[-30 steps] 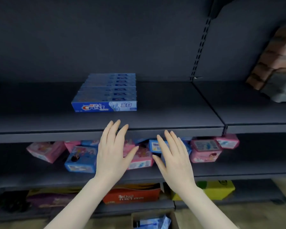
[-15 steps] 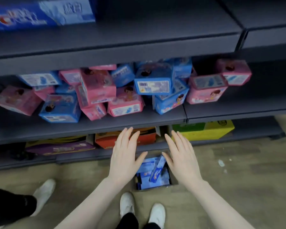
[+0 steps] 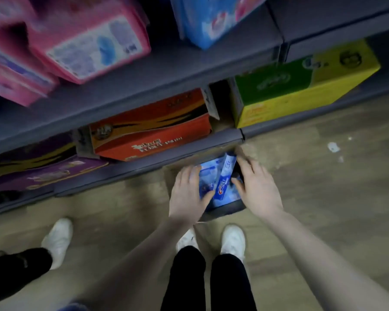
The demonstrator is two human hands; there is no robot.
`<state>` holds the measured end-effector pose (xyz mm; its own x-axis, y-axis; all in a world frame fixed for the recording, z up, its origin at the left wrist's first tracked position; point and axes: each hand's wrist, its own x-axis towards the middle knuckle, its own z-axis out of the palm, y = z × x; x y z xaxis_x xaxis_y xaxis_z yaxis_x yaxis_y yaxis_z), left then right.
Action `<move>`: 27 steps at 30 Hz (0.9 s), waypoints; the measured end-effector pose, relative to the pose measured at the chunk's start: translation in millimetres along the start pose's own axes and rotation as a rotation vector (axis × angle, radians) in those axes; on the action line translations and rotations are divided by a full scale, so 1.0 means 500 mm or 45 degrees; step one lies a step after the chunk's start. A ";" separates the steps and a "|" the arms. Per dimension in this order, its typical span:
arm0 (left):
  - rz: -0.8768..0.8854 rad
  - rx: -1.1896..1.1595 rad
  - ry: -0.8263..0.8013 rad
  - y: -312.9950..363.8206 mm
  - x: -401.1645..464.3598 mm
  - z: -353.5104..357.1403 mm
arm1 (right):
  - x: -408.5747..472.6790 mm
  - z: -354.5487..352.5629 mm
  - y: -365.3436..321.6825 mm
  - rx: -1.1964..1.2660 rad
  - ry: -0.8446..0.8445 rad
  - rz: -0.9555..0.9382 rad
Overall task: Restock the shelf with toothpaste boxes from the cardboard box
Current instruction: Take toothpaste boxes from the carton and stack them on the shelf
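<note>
both hands reach into the cardboard box (image 3: pixel 225 211) at the lower middle. the left hand (image 3: pixel 186 194) and right hand (image 3: pixel 255 189) have loose fingers beside the tilted toothpaste box (image 3: pixel 224 180), not gripping yet. squeeze its long sides, then lift straight up.

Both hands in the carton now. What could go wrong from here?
1. The toothpaste box stands tilted between the left hand and right hand; neither shows a closed grip, so it may slip on the lift.
2. The carton sits against the bottom shelf edge, so knuckles or the box could catch on it.
3. The feet stand close behind; a step may kick the carton.
</note>
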<state>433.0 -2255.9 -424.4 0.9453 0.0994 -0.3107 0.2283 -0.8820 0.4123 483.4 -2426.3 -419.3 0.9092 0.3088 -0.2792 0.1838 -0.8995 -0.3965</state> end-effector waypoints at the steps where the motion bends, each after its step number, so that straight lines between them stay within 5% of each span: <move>1: -0.042 -0.019 -0.044 -0.015 0.013 0.033 | 0.008 0.028 0.010 0.020 -0.056 0.031; 9: -0.298 0.021 -0.343 -0.130 0.110 0.252 | 0.061 0.180 0.081 0.028 -0.249 0.115; 15: -0.279 0.045 -0.453 -0.181 0.191 0.346 | 0.115 0.252 0.106 0.028 -0.411 0.276; 22: -0.336 -0.295 -0.446 -0.222 0.227 0.403 | 0.182 0.315 0.116 0.315 -0.518 0.617; 27: -0.318 0.056 -0.308 -0.243 0.246 0.424 | 0.212 0.357 0.128 0.731 -0.431 0.853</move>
<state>472.3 -2234.0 -694.4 0.7777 0.2074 -0.5935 0.4303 -0.8638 0.2621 524.8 -2396.0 -630.3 0.5852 -0.0629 -0.8085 -0.6318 -0.6603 -0.4059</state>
